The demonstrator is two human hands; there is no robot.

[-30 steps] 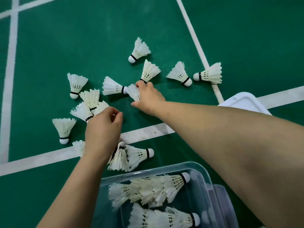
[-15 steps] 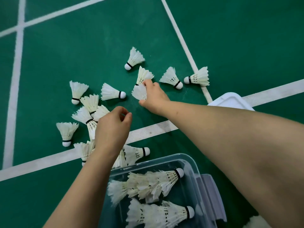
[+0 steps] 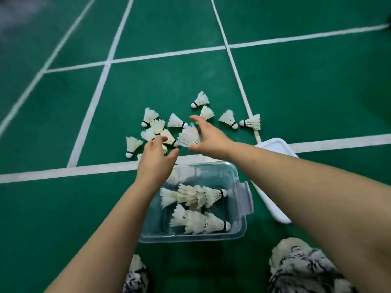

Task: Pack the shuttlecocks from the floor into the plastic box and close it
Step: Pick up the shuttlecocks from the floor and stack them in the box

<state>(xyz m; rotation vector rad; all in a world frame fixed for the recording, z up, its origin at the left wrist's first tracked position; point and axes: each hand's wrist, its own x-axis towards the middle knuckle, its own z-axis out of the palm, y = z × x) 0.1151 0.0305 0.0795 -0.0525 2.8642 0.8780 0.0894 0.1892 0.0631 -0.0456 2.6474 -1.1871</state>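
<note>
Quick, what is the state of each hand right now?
Left hand: fingers curled round a shuttlecock, it seems.
Right hand: holds a fanned shuttlecock, index finger straight.

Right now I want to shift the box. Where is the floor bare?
Left of the plastic box, between the white line and left arm, is bare green floor. The lid blocks the right; beyond the line, shuttlecocks crowd around the left hand and right hand.

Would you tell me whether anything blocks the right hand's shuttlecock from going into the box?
Nothing visible does: the shuttlecock in the right hand is near the open plastic box; the lid lies beside it, the left hand over one corner.
</note>
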